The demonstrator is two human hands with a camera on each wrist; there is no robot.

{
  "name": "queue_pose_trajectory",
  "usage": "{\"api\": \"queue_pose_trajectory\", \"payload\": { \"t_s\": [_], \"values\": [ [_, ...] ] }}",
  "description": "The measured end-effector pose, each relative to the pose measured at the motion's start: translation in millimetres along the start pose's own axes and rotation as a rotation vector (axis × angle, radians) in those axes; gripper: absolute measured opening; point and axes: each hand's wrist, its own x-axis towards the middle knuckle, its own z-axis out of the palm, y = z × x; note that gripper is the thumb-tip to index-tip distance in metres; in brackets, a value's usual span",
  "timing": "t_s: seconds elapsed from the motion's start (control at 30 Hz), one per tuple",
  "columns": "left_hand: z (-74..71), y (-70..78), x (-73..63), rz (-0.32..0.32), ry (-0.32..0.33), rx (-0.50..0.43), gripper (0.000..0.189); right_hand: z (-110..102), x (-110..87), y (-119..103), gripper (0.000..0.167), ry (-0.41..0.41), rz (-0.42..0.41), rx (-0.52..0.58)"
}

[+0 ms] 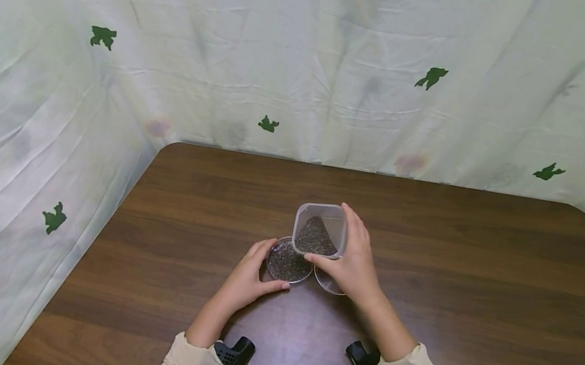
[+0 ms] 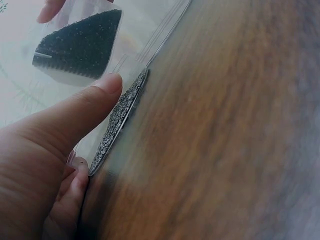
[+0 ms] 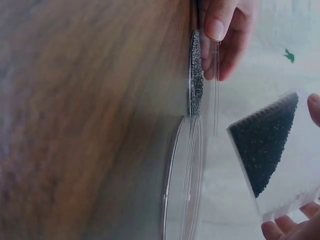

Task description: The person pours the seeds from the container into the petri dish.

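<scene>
A round clear petri dish (image 1: 297, 282) on the table holds a heap of small dark grains (image 1: 287, 264). My left hand (image 1: 244, 282) grips its side, thumb near the front and fingers around the far left. My right hand (image 1: 357, 273) holds a square clear plastic container (image 1: 338, 218) tilted above the dish. Inside it, dark grains (image 3: 265, 142) have slid into a sloping pile against one wall, as both wrist views show. A second clear petri dish (image 3: 182, 185) stands to the right, partly hidden by my right hand in the head view.
The brown wooden table (image 1: 487, 275) spreads wide around the hands. Behind it hangs a pale cloth (image 1: 304, 47) with green leaf shapes, which also covers the left and right sides. Black cameras (image 1: 234, 352) are strapped at both wrists.
</scene>
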Motion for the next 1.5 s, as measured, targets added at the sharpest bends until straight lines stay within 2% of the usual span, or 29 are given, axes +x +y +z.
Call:
{"api": "queue_pose_trajectory", "payload": {
  "t_s": [0.13,0.47,0.97,1.33,1.5],
  "values": [
    [0.2,-0.7,0.1,-0.001,0.003,0.001,0.085,-2,-1.1,0,0.104,0.015,0.040,0.066],
    [0.0,-0.6,-0.1,-0.007,0.001,-0.003,0.085,-7,-2.3,0,0.104,0.065,0.074,0.208],
    [1.4,-1.0,-0.9,-0.004,0.007,0.001,0.085,-21,-4.8,5,0.102,0.149,0.116,0.288],
    [1.0,-0.5,-0.1,-0.011,0.006,0.011,0.086,-39,-7.9,8,0.099,0.233,0.163,0.292],
    [0.8,0.0,0.1,-0.008,0.006,0.012,0.085,-49,-9.1,-4,0.096,0.263,0.161,0.311]
  ]
}}
